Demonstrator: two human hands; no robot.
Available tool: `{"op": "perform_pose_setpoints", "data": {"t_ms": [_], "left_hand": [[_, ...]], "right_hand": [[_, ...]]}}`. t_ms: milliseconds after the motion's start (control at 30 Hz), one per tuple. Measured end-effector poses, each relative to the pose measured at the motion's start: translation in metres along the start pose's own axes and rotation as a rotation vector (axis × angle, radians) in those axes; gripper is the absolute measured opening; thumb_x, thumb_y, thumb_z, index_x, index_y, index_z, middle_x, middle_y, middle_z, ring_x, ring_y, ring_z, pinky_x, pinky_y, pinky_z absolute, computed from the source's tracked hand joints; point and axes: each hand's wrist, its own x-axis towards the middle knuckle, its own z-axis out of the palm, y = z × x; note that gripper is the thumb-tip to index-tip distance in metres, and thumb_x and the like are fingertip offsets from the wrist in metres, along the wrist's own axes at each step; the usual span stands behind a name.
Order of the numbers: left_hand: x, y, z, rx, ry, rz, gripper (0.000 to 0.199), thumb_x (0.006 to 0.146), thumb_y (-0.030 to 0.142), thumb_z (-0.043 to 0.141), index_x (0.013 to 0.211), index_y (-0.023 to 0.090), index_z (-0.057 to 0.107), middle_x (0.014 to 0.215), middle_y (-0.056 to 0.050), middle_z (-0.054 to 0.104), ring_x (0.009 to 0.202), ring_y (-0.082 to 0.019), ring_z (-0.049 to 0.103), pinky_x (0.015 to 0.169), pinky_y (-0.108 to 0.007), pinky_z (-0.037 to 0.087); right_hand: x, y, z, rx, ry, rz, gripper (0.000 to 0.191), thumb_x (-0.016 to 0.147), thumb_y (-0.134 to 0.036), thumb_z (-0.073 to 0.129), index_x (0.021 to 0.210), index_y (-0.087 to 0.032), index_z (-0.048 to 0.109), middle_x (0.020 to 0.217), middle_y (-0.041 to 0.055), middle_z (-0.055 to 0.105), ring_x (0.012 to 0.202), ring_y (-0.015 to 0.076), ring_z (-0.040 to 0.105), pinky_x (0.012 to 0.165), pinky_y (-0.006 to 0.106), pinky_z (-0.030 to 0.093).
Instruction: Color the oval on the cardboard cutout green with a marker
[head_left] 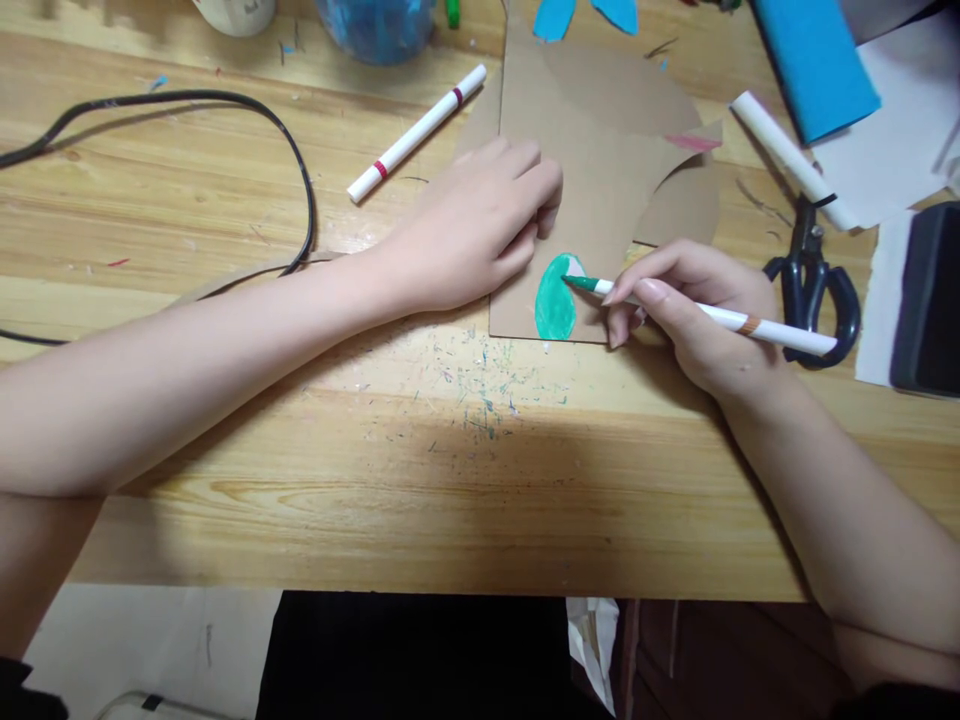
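My right hand pinches a white marker with a brown band. Its green tip touches the upper right of a small oval paper piece. Green covers most of that oval, leaving a small white patch near the tip. The oval lies on a brown cardboard sheet, close to the front edge. My left hand rests on the cardboard's left side, fingers curled under, with nothing visible in them. Beside it on the table lies another white marker with dark red bands.
Black-handled scissors lie right of my right hand, near a white pen and a black object. Blue paper is at the upper right. A black cable loops at left. A blue container stands at the back.
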Motion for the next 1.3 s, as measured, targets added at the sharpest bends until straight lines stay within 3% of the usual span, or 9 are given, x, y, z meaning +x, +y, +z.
{"op": "perform_pose_setpoints", "data": {"t_ms": [400,767,1100,1300], "left_hand": [[0.0004,0.0018,-0.0013,-0.002,-0.018,-0.033,0.02,0.084,0.019,0.04,0.091,0.024,0.057,0.096,-0.009,0.061,0.092,-0.024,0.054,0.075,-0.038,0.038],[-0.0006,-0.0019,0.0002,-0.017,0.02,0.017,0.025,0.084,0.021,0.039,0.095,0.026,0.06,0.092,-0.008,0.063,0.087,-0.024,0.054,0.071,-0.039,0.039],[0.0,-0.0005,-0.0016,-0.01,-0.028,-0.015,0.026,0.085,0.021,0.037,0.097,0.027,0.059,0.095,-0.009,0.063,0.092,-0.026,0.054,0.074,-0.041,0.038],[0.0009,0.0017,-0.0013,0.011,-0.025,-0.035,0.021,0.084,0.02,0.04,0.093,0.023,0.058,0.095,-0.009,0.061,0.092,-0.024,0.054,0.075,-0.038,0.038]], "right_hand": [[-0.0003,-0.0014,0.0004,0.019,0.004,0.016,0.013,0.091,-0.024,0.056,0.085,-0.02,0.066,0.06,-0.0011,0.06,0.056,0.0108,0.056,0.055,0.025,0.044],[0.0006,0.0009,-0.0015,-0.004,-0.014,0.021,0.014,0.092,-0.027,0.055,0.085,-0.019,0.064,0.06,-0.0013,0.06,0.057,0.0106,0.057,0.055,0.025,0.044],[0.0013,-0.0007,-0.0005,-0.015,-0.012,0.009,0.015,0.092,-0.026,0.054,0.084,-0.019,0.065,0.06,-0.0013,0.06,0.056,0.0094,0.056,0.053,0.023,0.042],[0.0005,-0.0021,0.0012,0.02,-0.002,0.028,0.014,0.092,-0.025,0.055,0.086,-0.021,0.066,0.06,-0.0013,0.06,0.054,0.0114,0.056,0.054,0.026,0.042]]}}
